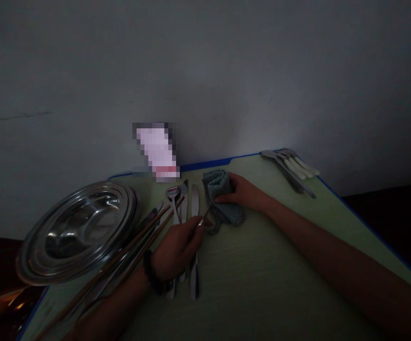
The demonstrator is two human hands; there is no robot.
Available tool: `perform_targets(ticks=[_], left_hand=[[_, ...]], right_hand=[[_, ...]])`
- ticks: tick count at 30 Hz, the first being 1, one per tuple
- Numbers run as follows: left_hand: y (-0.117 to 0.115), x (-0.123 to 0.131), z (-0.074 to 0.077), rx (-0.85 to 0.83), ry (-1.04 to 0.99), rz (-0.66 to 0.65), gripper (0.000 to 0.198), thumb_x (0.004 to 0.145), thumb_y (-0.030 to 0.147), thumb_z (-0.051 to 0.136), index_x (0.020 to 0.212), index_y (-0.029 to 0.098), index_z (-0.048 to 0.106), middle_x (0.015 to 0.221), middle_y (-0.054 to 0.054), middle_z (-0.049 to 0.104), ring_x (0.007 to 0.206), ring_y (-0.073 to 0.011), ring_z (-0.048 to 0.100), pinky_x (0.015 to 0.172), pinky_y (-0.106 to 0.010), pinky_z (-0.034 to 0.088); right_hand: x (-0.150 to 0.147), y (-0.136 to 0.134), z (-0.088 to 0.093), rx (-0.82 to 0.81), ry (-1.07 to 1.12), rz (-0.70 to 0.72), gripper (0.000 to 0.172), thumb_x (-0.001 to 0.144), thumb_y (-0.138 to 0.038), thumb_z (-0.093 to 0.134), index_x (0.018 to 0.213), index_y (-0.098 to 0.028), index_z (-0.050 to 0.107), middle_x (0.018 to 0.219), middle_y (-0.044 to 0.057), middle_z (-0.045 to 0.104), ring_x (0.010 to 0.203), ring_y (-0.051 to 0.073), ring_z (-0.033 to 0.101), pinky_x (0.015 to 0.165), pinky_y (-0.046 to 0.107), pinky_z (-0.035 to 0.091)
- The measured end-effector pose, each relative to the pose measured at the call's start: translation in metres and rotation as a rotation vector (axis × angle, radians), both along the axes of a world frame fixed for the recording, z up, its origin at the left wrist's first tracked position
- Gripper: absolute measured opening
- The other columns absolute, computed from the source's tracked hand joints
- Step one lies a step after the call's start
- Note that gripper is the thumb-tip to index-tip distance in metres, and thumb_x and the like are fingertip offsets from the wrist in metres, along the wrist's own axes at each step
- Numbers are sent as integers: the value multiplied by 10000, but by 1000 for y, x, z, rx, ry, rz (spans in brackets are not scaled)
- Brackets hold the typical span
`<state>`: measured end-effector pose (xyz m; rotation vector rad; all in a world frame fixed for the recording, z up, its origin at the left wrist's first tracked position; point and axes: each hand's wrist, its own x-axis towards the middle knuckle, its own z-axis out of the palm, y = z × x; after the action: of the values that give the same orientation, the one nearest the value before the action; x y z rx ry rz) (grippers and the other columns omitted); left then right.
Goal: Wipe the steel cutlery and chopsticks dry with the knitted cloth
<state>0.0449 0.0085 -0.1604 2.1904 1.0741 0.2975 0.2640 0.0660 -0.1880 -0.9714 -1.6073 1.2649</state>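
A thick, dark, nearly black bracelet point(149, 272) with a rounded, bumpy outline, apparently made of beads, circles the left wrist, just behind the bare left hand point(182, 246). Its surface looks matt in the dim light, and finer details, such as a clasp or markings, are too dark to make out. The left forearm point(120, 298) is bare and slender, its lower end sinking into shadow. The right hand point(239, 192) is bare too, as is the long, smooth right forearm point(319, 246), which broadens gradually from a narrow, unadorned wrist point(269, 206).
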Motion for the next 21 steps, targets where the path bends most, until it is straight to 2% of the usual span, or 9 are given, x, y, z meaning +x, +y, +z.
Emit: perform_targets(ticks=[6, 9, 12, 16, 21], left_hand=[[-1, 0, -1, 46, 24, -24, 299, 910, 261, 306, 1044, 184, 561, 868, -26, 676, 762, -158, 632, 682, -266, 466], [-1, -1, -2, 48, 21, -33, 309, 918, 270, 312, 1070, 183, 565, 862, -27, 676, 751, -160, 632, 666, -265, 459], [-1, -2, -1, 35, 11, -38, 307, 921, 269, 317, 1095, 181, 554, 876, -31, 672, 760, -163, 630, 674, -268, 454], [0, -2, 0, 9, 1, -41, 309, 926, 269, 300, 1105, 176, 533, 893, -36, 670, 787, -166, 634, 696, -268, 456], [-1, 0, 2, -11, 5, -23, 315, 929, 289, 289, 1076, 164, 537, 891, -45, 668, 787, -173, 632, 691, -268, 459]], right_hand=[[1, -2, 4, -39, -107, -19, 378, 611, -317, 740, 938, -169, 624, 982, 46, 677, 917, 199, 610, 852, 386, 466], [1, -2, 3, -25, -104, -6, 314, 654, -351, 701, 905, -174, 637, 941, 31, 679, 869, 183, 610, 826, 365, 462], [1, -3, 3, -37, -121, 8, 259, 719, -406, 632, 837, -176, 638, 826, 3, 666, 756, 157, 598, 732, 315, 463], [-3, -5, 4, -50, -184, -85, 343, 783, -485, 522, 655, -169, 564, 608, -26, 564, 584, 127, 526, 570, 259, 414], [-6, -6, 3, -32, -226, -165, 416, 805, -547, 446, 646, -174, 536, 571, -19, 524, 549, 127, 492, 522, 255, 385]])
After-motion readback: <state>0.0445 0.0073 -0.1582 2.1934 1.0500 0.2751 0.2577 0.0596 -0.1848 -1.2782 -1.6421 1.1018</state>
